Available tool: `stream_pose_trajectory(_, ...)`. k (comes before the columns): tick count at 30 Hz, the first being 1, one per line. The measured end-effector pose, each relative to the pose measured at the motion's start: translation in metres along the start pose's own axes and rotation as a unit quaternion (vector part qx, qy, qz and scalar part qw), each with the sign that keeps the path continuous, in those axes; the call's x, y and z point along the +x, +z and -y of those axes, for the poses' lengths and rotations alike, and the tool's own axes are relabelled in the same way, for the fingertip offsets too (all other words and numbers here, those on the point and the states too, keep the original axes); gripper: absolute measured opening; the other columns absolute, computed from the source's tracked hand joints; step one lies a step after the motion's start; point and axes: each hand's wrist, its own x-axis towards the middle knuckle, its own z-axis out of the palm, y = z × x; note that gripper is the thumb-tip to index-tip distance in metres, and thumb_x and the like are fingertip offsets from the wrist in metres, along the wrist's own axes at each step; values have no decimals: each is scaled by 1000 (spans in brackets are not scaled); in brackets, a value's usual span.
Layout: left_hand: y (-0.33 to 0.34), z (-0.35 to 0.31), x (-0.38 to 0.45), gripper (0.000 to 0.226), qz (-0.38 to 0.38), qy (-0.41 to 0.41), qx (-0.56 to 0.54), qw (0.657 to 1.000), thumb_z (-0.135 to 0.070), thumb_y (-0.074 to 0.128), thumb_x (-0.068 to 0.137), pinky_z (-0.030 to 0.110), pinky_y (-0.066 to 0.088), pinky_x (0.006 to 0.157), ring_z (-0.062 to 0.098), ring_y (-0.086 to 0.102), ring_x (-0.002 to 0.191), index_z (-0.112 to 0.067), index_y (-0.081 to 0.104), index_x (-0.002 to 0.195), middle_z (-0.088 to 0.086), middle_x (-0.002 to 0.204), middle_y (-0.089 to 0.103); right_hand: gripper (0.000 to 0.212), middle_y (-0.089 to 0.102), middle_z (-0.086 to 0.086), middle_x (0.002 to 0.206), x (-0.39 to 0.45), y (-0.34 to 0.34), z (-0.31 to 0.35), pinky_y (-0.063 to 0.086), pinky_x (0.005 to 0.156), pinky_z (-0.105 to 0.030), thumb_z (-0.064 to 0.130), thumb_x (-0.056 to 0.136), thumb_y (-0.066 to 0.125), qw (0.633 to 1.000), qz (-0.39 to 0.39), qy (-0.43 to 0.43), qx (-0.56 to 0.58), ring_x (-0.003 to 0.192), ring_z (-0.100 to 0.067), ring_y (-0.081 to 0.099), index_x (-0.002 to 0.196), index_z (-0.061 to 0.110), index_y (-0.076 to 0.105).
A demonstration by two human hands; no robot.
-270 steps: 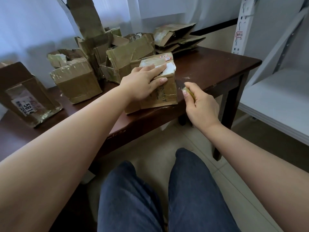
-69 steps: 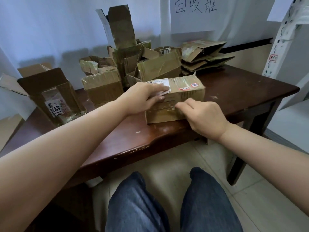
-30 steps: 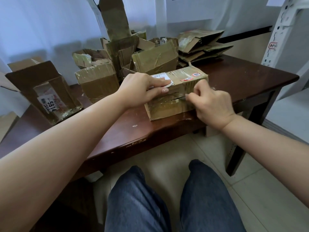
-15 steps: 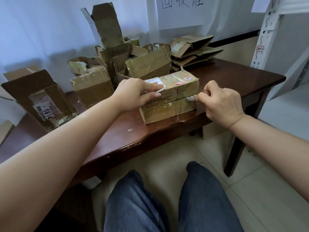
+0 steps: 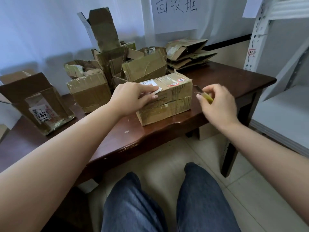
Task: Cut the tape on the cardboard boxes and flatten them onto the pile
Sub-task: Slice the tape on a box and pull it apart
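A brown taped box (image 5: 173,96) lies on its long side near the front edge of the dark wooden surface (image 5: 222,77). It has a white label and two small red stickers on top, and a long slit runs along the side that faces the person. The left hand (image 5: 133,96) lies flat on top of the box, over the white label, with the fingers pressed down; its grip is wide and it closes around nothing. The right hand (image 5: 217,102) is just beside the right end of the box and does not touch it. Its grip is tight around a small yellow knife (image 5: 204,95), held between the thumb and the fingers. The thin metal blade sticks out toward the top right corner of the box. Behind the box stands a crowd of other boxes (image 5: 117,64), some with open flaps, one tall and upright. A big open box (image 5: 38,101) with a label that reads 5814 sits at the left end of the surface. At the back right lies the pile (image 5: 187,54) of flat cardboard, well apart from the hands. A white paper sign (image 5: 175,12) with hand-drawn writing hangs on the wall above the pile. The person's knees in blue jeans (image 5: 167,203) show below, over a tiled floor.
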Motion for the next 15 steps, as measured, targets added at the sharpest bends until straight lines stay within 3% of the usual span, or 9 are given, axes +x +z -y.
stream_pose_trajectory(2, 1, 1, 0, 38, 0, -6, -1, 1000, -53, 51, 93, 35, 48, 83, 22, 62, 109, -44, 55, 130, -6, 115, 70, 21, 68, 1, 79, -7, 14, 9, 43, 64, -28, 31, 92, 60, 981, 46, 97, 159, 63, -9, 56, 81, 13, 63)
stream_pose_trajectory(5, 1, 1, 0, 37, -4, -4, 9, 1000, -55, 49, 93, 36, 49, 85, 22, 60, 114, -46, 55, 129, -5, 123, 67, 20, 74, -10, 80, -18, 29, 23, 32, 40, -20, 24, 95, 57, 869, 112, 272, 398, 35, -5, 37, 86, 9, 66)
stream_pose_trajectory(9, 1, 2, 1, 38, -1, -1, 9, 1000, -54, 48, 94, 36, 48, 87, 19, 58, 118, -45, 54, 130, -7, 127, 64, 18, 74, -13, 89, -19, 36, 33, 26, 32, -15, 13, 91, 60, 788, 123, 353, 490, 33, -4, 31, 103, 0, 62)
stream_pose_trajectory(11, 2, 2, 1, 37, -4, 1, 7, 1000, -53, 48, 94, 36, 48, 88, 19, 58, 119, -45, 54, 130, -8, 127, 64, 17, 74, -13, 90, -18, 38, 36, 26, 31, -15, 9, 89, 61, 773, 116, 377, 497, 33, -3, 31, 102, 0, 63)
stream_pose_trajectory(13, 4, 3, 1, 38, -7, 4, 11, 1000, -55, 46, 95, 37, 49, 87, 20, 58, 118, -46, 53, 131, -7, 126, 65, 10, 73, -11, 89, -19, 39, 37, 27, 32, -15, 7, 88, 61, 783, 119, 375, 482, 34, -3, 33, 96, 2, 65)
stream_pose_trajectory(15, 5, 4, 1, 40, -8, 10, 16, 1000, -59, 43, 94, 39, 49, 85, 20, 59, 117, -46, 52, 131, -7, 125, 65, 10, 70, -5, 87, -18, 40, 36, 35, 41, -17, 10, 87, 65, 846, 100, 314, 419, 44, -4, 44, 95, 7, 68)
